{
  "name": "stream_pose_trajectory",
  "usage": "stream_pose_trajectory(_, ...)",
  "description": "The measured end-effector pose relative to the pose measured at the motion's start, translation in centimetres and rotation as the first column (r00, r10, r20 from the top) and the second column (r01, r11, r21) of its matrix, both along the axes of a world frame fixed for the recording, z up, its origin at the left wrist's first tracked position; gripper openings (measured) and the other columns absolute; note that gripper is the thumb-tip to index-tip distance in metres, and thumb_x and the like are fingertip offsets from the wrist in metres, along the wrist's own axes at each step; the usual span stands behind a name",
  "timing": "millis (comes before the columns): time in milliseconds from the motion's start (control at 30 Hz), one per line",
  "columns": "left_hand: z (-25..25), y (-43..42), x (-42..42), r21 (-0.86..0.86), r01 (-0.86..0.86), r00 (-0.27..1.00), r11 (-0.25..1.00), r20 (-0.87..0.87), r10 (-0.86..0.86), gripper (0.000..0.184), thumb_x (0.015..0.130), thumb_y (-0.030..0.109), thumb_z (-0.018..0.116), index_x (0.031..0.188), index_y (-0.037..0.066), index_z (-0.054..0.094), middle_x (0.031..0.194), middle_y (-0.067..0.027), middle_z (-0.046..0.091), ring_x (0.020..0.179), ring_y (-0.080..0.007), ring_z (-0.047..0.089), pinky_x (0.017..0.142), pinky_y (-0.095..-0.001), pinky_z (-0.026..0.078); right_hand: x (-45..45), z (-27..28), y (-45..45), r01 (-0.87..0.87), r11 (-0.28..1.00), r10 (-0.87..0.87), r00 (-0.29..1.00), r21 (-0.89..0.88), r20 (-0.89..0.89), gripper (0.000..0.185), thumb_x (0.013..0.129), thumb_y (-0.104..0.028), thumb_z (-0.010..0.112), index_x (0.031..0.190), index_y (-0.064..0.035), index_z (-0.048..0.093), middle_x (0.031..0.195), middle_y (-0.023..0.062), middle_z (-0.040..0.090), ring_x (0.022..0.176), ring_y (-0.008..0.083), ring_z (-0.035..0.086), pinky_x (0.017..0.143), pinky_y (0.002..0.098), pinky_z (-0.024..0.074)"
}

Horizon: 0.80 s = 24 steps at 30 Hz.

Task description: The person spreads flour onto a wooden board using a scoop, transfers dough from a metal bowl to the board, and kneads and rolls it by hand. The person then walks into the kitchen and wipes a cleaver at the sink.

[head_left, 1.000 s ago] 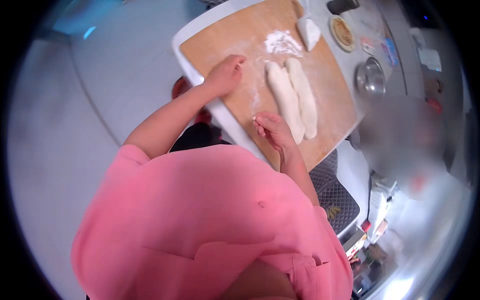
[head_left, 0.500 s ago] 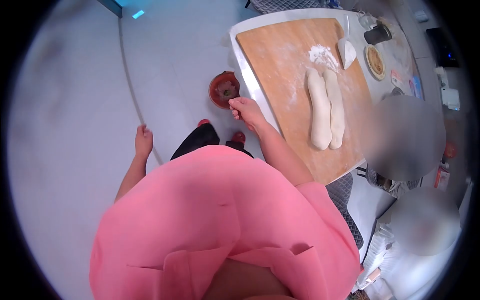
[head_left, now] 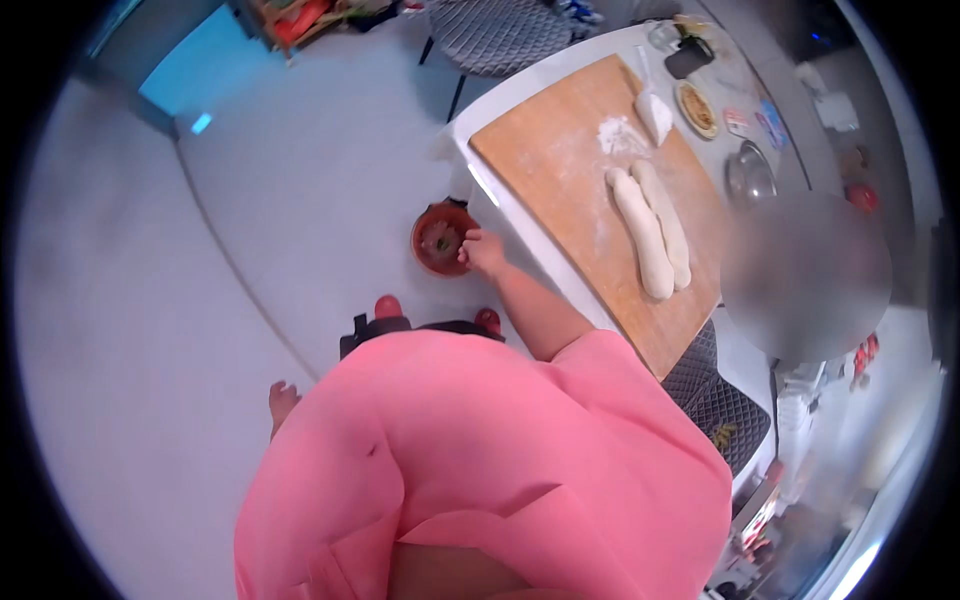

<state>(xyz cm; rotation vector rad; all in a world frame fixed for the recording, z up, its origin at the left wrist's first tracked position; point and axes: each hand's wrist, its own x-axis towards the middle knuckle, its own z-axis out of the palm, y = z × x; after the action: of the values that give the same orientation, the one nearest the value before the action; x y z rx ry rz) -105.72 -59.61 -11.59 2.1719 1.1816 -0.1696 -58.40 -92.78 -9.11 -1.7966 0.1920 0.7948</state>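
Observation:
My right hand point(head_left: 483, 252) hangs beside the table with its fingers curled in and nothing visible in them. From this view it overlaps the rim of a reddish-brown round container point(head_left: 428, 262), low down by the table; I cannot tell whether they touch. Inside the container is something pale with a green spot. My left hand point(head_left: 284, 398) is low at my left side, fingers apart and empty, its wrist hidden by my pink top. Two long rolls of dough, the left roll point(head_left: 642, 235) and the right roll point(head_left: 664, 220), lie side by side on a wooden board point(head_left: 540, 150).
The board rests on a white table point(head_left: 478, 165). White flour point(head_left: 618, 135), a scoop point(head_left: 654, 115), a dish of food point(head_left: 696, 108) and a metal bowl point(head_left: 750, 175) are on it. Grey quilted chairs stand at the far end point(head_left: 490, 35) and near side point(head_left: 715, 400).
The view has turned and shifted; more of the far chair and floor shows. My left hand has moved back toward my body and its fingers have loosened. The dough lies unchanged on the board.

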Motion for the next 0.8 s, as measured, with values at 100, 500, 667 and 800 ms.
stream_pose_trajectory(100, 0.1, 3.4, 2.6, -0.280, -0.365, 0.928, 0.888, -0.031, 0.372, 0.039, 0.081, 0.015, 0.057, 0.115, -0.003, 0.051, 0.085, -0.0175, 0.063, 0.072, -0.0225, 0.061, 0.064, -0.0366, 0.050, 1.2, -4.4, 0.9, -0.134, 0.917, 0.292, 0.866, -0.374, 0.406, 0.020, 0.082, -0.014, 0.056, 0.070, -0.0019, 0.065, 0.057, 0.0092, 0.061, 0.056, 0.0169, 0.061, 0.051, 0.0324, 0.0480)
stream_pose_trajectory(500, -1.9, 11.4, 12.5, 0.075, 0.337, 0.860, 0.939, 0.380, -0.339, 0.033, 0.079, 0.011, 0.058, 0.109, -0.001, 0.051, 0.071, -0.0140, 0.063, 0.062, -0.0240, 0.063, 0.053, -0.0333, 0.051, -1.3, 0.7, 1.9, 0.078, 0.951, 0.021, 0.950, -0.300, 0.313, 0.017, 0.072, -0.023, 0.060, 0.075, -0.0069, 0.065, 0.070, 0.0079, 0.064, 0.065, 0.0197, 0.062, 0.061, 0.0337, 0.0482)
stream_pose_trajectory(667, -2.4, 11.3, 11.7, -0.129, 0.317, 0.933, 0.939, 0.219, -0.285, 0.031, 0.081, 0.015, 0.055, 0.107, -0.001, 0.055, 0.072, -0.0140, 0.065, 0.062, -0.0231, 0.064, 0.058, -0.0353, 0.051, -2.0, -8.5, -5.1, -0.114, 0.863, 0.277, 0.922, -0.492, 0.272, 0.028, 0.085, -0.022, 0.049, 0.095, 0.0003, 0.064, 0.068, 0.0096, 0.059, 0.060, 0.0224, 0.054, 0.052, 0.0389, 0.0415)
stream_pose_trajectory(800, -5.6, 12.3, 9.2, -0.119, 0.168, 0.984, 0.979, 0.084, -0.158, 0.033, 0.080, 0.019, 0.055, 0.105, -0.002, 0.056, 0.073, -0.0149, 0.065, 0.065, -0.0244, 0.065, 0.058, -0.0386, 0.052, -2.1, 0.4, -1.8, -0.424, 0.787, 0.513, 0.854, -0.447, 0.092, 0.034, 0.085, -0.019, 0.049, 0.112, -0.0010, 0.059, 0.086, 0.0154, 0.065, 0.078, 0.0264, 0.062, 0.067, 0.0386, 0.0488)
